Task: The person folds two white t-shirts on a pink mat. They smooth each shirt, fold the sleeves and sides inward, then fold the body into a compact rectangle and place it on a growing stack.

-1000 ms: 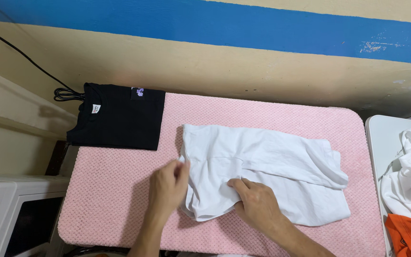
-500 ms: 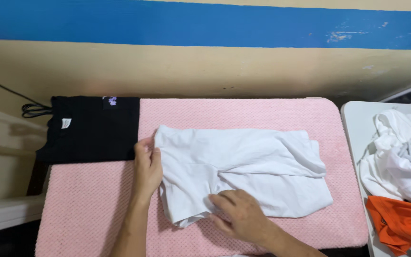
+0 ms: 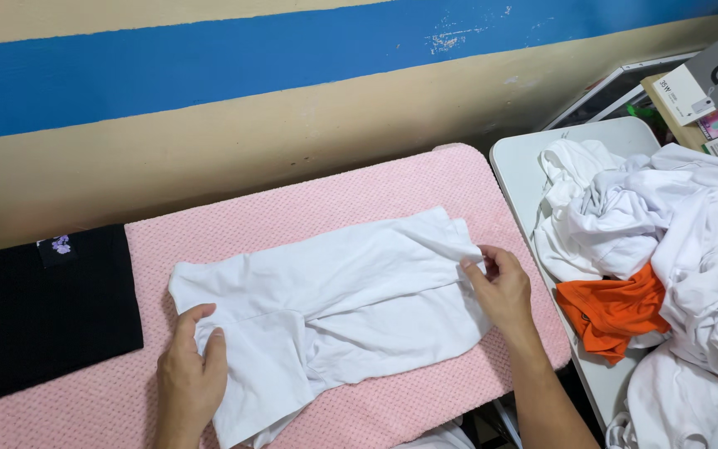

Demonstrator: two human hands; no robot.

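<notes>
A white shirt lies folded across the pink worktop. The left hand pinches its edge at 8 o'clock; the right hand grips its end at 3 o'clock. A black shirt rests at 9 o'clock.

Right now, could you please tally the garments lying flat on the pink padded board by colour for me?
White garment, with the left hand at one end and the right hand at the other: 1
Black folded garment: 1
Total on the pink padded board: 2
The heap of white and orange clothes on the side table is not counted.
</notes>
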